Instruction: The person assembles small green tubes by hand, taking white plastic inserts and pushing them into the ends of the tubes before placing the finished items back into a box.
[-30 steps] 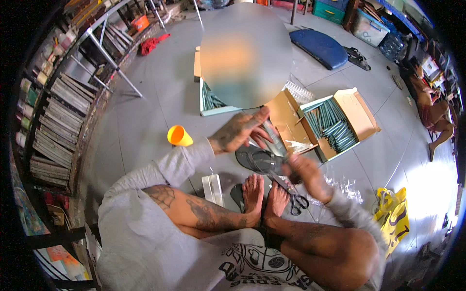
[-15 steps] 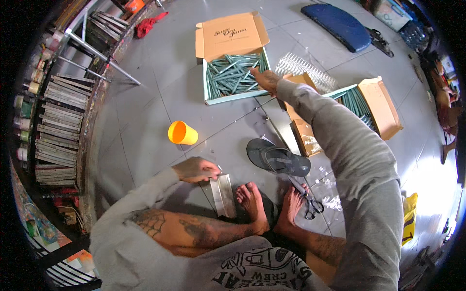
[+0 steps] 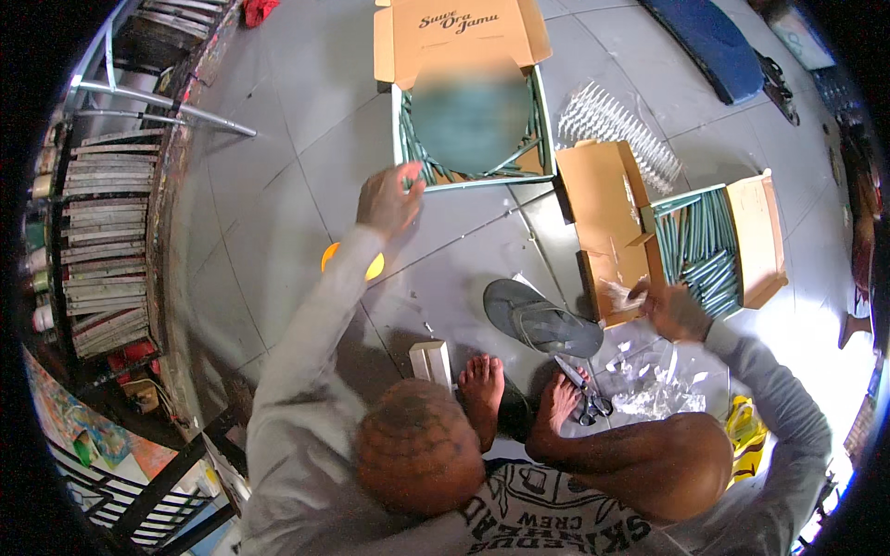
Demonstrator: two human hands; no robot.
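Note:
My left hand [image 3: 393,202] is at the near left corner of a box [image 3: 477,183] holding slim dark green sticks [image 3: 536,130]. Its fingers are curled, and what they hold, if anything, I cannot make out; the middle of this box is blurred. My right hand [image 3: 681,313] reaches over the near end of a small brown cardboard box [image 3: 607,218], fingertips pinched by whitish scraps [image 3: 623,295]. What it grips is too small to name. Beside that hand stands a second open box [image 3: 765,241] of green sticks. An orange-yellow cup [image 3: 374,267] is partly hidden behind my left forearm.
A black flip-flop [image 3: 542,320], scissors [image 3: 589,398] and clear plastic scraps [image 3: 658,394] lie around my feet. A metal channel piece [image 3: 430,361] rests by my left knee. Beyond the boxes are a spiky white rack [image 3: 621,134] and a blue cushion-like pad [image 3: 705,46]. Shelving lines the left.
My left hand has moved from the metal channel up to the stick box. My right hand has left that box and come back toward me, to the small cardboard box. The view has shifted.

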